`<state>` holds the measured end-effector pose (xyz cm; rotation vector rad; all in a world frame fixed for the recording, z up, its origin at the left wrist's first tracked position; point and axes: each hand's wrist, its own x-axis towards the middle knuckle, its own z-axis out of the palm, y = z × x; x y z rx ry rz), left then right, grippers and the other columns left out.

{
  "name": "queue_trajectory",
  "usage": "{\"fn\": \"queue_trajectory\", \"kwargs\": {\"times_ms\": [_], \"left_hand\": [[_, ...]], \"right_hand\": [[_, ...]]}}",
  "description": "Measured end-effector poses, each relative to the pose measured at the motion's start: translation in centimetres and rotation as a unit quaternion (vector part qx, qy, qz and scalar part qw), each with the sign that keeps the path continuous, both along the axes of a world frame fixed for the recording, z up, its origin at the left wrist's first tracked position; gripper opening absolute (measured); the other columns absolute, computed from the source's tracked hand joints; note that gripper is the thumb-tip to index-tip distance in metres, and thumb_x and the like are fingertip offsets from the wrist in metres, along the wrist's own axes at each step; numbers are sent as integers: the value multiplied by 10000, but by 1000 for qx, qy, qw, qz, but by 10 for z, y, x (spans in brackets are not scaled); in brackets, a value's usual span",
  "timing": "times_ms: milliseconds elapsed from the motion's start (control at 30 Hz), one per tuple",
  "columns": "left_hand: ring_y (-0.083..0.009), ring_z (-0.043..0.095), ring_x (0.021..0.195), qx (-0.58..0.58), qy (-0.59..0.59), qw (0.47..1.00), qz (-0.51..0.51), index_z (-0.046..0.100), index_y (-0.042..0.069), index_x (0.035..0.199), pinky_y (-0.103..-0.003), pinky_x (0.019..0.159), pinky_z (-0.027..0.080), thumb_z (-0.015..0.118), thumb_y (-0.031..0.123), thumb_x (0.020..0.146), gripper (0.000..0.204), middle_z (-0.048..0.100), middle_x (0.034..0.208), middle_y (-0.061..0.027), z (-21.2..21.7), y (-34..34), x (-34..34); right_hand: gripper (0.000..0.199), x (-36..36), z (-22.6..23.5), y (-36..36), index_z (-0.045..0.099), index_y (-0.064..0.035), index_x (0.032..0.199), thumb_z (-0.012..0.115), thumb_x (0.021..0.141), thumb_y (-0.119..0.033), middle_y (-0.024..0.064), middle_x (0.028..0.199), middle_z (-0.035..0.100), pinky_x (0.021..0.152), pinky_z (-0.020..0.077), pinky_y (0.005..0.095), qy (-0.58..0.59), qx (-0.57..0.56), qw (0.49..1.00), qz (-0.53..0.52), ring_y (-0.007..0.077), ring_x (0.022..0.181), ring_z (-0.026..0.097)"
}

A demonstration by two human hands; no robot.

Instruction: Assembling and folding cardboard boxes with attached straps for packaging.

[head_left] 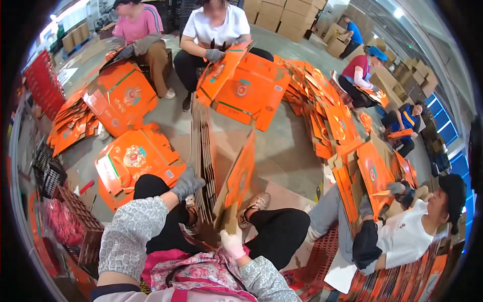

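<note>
My right hand (232, 242), in a white glove, is closed on the brown flap of a flat orange cardboard box (240, 168), which stands on edge and tilts between my knees. Just left of it, a stack of folded cardboard boxes (203, 146) stands upright on edge, running away from me. My left hand (187, 184), in a grey glove, lies against the near left side of this stack with its fingers stretched toward it. Beyond my left knee a flat orange box (136, 160) lies on the floor.
Two people sit opposite handling orange boxes (244, 88). Another person (410, 229) works at my right. A long pile of flat boxes (322, 108) curves along the right. A brown plastic crate (80, 216) with a pink bundle (64, 221) stands at left.
</note>
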<state>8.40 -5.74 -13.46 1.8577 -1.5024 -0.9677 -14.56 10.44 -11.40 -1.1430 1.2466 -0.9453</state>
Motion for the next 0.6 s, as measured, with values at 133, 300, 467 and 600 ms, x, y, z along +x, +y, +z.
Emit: {"fn": "queue_trajectory", "kwargs": {"times_ms": [133, 300, 467, 600], "left_hand": [[-384, 519, 1066, -31, 50, 996, -69, 140, -98, 1355, -364, 928, 424, 675, 201, 675, 916, 489, 1191, -288, -7, 51, 22], [-376, 564, 1003, 72, -129, 963, -224, 88, -74, 1385, -376, 859, 457, 694, 296, 685, 996, 534, 1116, -304, 92, 75, -4], [-365, 557, 1036, -18, -133, 978, -160, 215, -20, 1374, -399, 877, 451, 651, 272, 733, 829, 556, 1133, -249, 71, 49, -26], [-355, 555, 1046, -71, -119, 973, -183, 262, -8, 1359, -396, 886, 447, 657, 223, 740, 770, 549, 1155, -236, 48, 37, -34]], "right_hand": [[685, 15, 33, 15, 265, 44, 1380, 380, 706, 73, 163, 1423, 319, 1080, 187, 277, -47, -56, 989, 128, 205, 1350, 246], [794, 11, 13, 12, 150, 28, 1418, 348, 661, 164, 107, 1478, 188, 1101, 113, 300, -168, 45, 984, 28, 193, 1378, 138], [836, 14, -30, 3, 75, 23, 1424, 583, 762, -15, 168, 1464, 197, 1096, 154, 315, -107, -52, 988, 99, 242, 1370, 167], [990, 0, 14, -11, 46, 49, 1414, 723, 751, -239, 196, 1475, 140, 1096, 141, 306, -110, -9, 983, 148, 237, 1376, 120]]}}
